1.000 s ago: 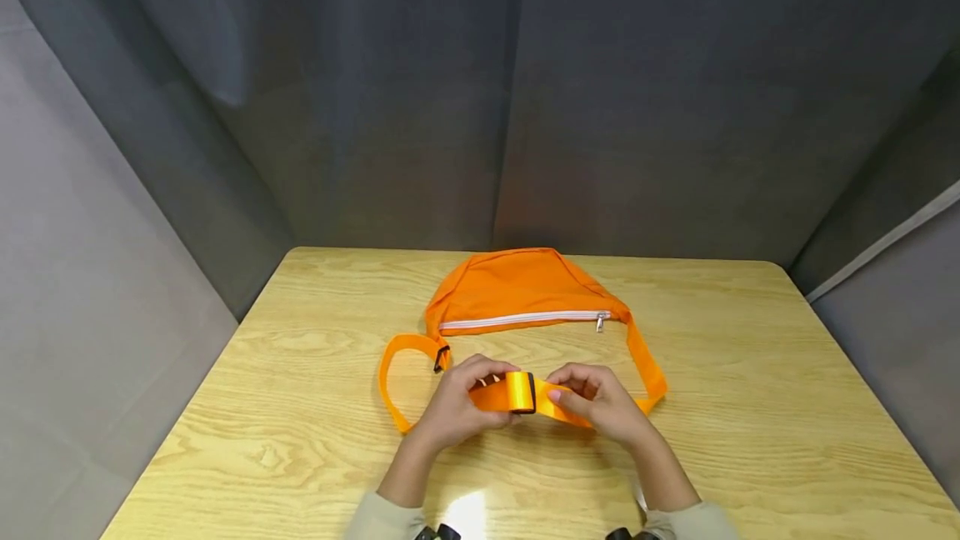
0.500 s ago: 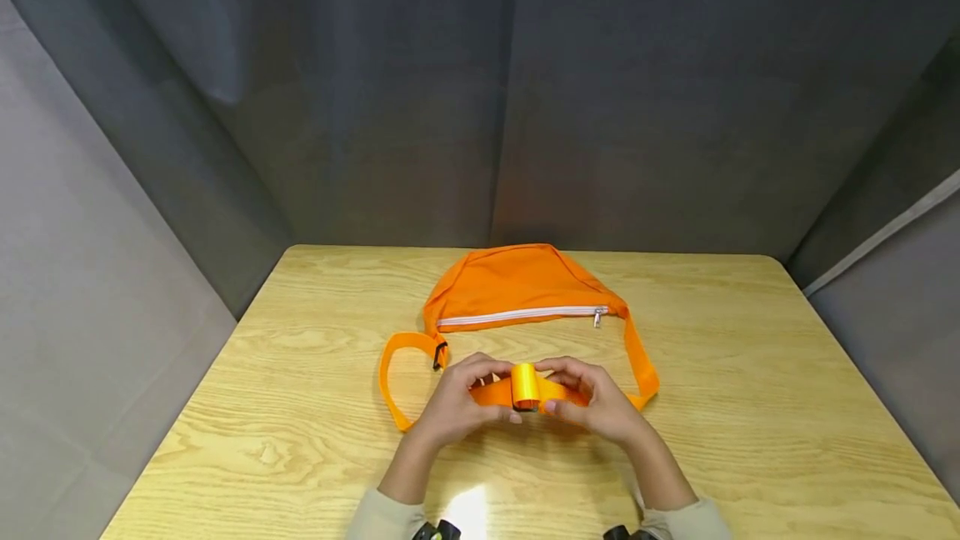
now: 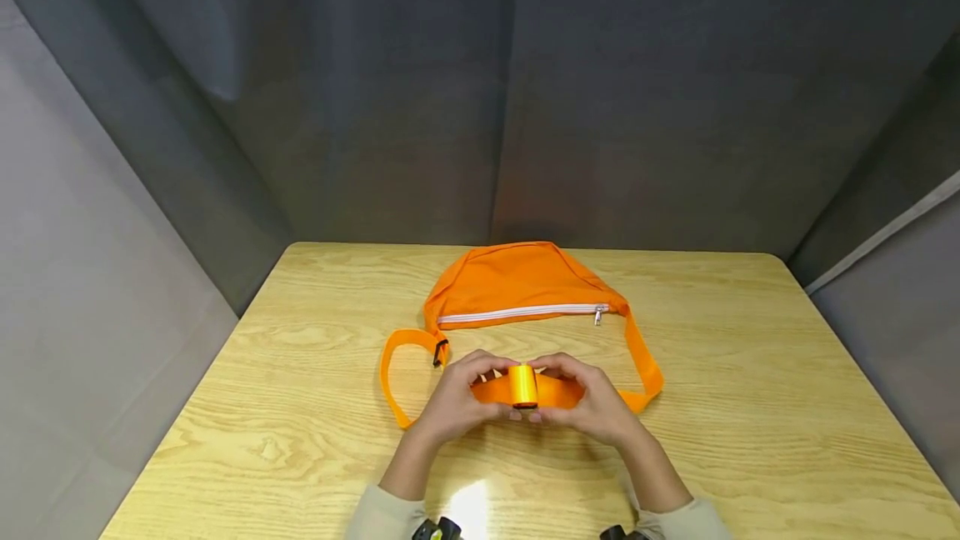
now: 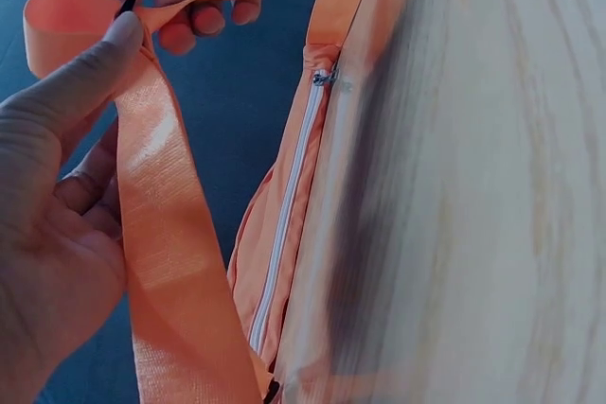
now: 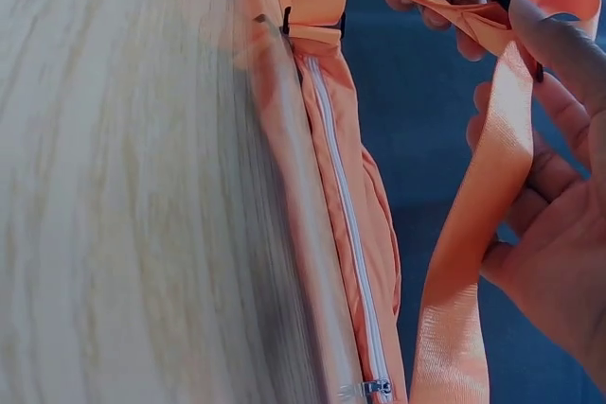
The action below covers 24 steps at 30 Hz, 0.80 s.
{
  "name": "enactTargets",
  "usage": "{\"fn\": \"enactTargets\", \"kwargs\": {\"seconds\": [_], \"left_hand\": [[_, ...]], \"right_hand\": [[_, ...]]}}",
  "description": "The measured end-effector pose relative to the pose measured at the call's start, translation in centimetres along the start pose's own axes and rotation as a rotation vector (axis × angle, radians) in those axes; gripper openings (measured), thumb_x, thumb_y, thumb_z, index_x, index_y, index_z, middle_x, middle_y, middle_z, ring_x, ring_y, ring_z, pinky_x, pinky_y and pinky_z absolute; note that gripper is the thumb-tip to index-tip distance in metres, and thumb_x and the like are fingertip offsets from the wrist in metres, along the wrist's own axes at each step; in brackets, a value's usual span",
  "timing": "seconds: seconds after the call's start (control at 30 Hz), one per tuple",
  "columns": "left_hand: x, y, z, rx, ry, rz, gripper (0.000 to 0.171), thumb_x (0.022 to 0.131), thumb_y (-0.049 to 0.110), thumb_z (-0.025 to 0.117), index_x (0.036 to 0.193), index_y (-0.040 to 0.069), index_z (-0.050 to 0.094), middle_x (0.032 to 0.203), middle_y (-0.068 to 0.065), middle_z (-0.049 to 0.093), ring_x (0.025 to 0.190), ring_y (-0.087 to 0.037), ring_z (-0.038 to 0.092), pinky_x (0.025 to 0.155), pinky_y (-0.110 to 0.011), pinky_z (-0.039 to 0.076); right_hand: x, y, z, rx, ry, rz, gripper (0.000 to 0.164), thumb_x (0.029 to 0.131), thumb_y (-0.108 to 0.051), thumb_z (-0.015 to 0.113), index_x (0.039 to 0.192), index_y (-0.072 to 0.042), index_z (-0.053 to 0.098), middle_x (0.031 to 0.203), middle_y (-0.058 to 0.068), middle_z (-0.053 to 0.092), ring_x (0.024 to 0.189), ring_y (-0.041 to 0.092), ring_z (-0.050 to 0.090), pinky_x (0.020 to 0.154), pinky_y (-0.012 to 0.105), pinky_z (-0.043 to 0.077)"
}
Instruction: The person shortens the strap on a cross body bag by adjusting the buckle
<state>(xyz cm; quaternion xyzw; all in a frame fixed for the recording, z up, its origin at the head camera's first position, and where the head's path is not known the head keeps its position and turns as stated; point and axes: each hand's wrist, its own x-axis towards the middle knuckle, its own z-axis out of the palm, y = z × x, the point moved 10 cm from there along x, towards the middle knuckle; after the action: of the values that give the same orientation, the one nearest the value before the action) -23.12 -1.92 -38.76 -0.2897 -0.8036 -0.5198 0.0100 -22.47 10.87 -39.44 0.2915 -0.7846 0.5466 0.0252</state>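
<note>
In the head view an orange waist bag (image 3: 525, 277) lies flat on the table, its white zipper (image 3: 517, 312) facing me. Both hands hold its orange strap (image 3: 491, 392) above the table in front of it. My left hand (image 3: 467, 400) pinches the strap at a black buckle (image 4: 126, 8) between thumb and fingers. From the other side my right hand (image 3: 588, 402) pinches the same spot. Between the fingertips stands a small rolled loop of strap (image 3: 522, 384). The fingers cover most of the buckle in both wrist views.
On the left the strap curves in a wide loop (image 3: 384, 377) with a second black buckle (image 3: 440, 352) near the bag. Another strap length (image 3: 643, 357) runs down the right side. Behind the wooden table (image 3: 262, 407) hang dark grey curtains (image 3: 405, 107).
My right hand has shifted left along the strap until its fingertips meet the buckle beside the left hand's. The strap loop has turned, and the black buckle shows less.
</note>
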Motion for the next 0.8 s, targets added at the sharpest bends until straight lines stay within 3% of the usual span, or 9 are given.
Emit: {"fn": "enactTargets", "kwargs": {"seconds": [0.23, 0.47, 0.63, 0.8], "left_hand": [[0.0, 0.1, 0.1, -0.005, -0.007, 0.013, 0.047, 0.065, 0.004, 0.084, 0.108, 0.004, 0.066, 0.097, -0.003, 0.062, 0.083, -0.027, 0.057, 0.071, -0.037, 0.048], [-0.8, -0.3, -1.3, 0.03, 0.055, 0.016, 0.051, 0.062, 0.005, 0.085, 0.109, 0.003, 0.065, 0.101, -0.005, 0.063, 0.09, -0.033, 0.055, 0.074, -0.044, 0.045], [-1.4, -2.0, -1.8, 0.016, 0.042, -0.084, 0.047, 0.065, 0.006, 0.084, 0.108, 0.006, 0.066, 0.1, -0.006, 0.062, 0.09, -0.033, 0.055, 0.075, -0.046, 0.044], [-1.8, -5.4, -0.9, 0.005, -0.004, -0.163, 0.046, 0.067, 0.013, 0.084, 0.11, 0.009, 0.066, 0.103, -0.005, 0.062, 0.093, -0.027, 0.055, 0.077, -0.043, 0.045]], "right_hand": [[-0.3, 3.1, 0.2, 0.032, 0.017, -0.022, 0.047, 0.069, -0.003, 0.081, 0.111, -0.007, 0.061, 0.103, 0.004, 0.063, 0.087, 0.023, 0.06, 0.077, 0.032, 0.049], [-0.5, 3.5, 0.0, 0.07, 0.057, -0.03, 0.047, 0.067, -0.006, 0.083, 0.109, -0.009, 0.062, 0.102, 0.003, 0.064, 0.088, 0.02, 0.06, 0.08, 0.029, 0.047], [-0.6, 2.2, -0.3, 0.046, 0.077, -0.013, 0.048, 0.065, 0.002, 0.082, 0.107, -0.005, 0.062, 0.101, 0.005, 0.064, 0.087, 0.023, 0.06, 0.079, 0.029, 0.047], [-0.4, 0.5, -0.6, 0.022, 0.072, -0.001, 0.045, 0.066, 0.003, 0.081, 0.106, 0.0, 0.061, 0.1, 0.009, 0.064, 0.084, 0.029, 0.059, 0.078, 0.031, 0.046]]}}
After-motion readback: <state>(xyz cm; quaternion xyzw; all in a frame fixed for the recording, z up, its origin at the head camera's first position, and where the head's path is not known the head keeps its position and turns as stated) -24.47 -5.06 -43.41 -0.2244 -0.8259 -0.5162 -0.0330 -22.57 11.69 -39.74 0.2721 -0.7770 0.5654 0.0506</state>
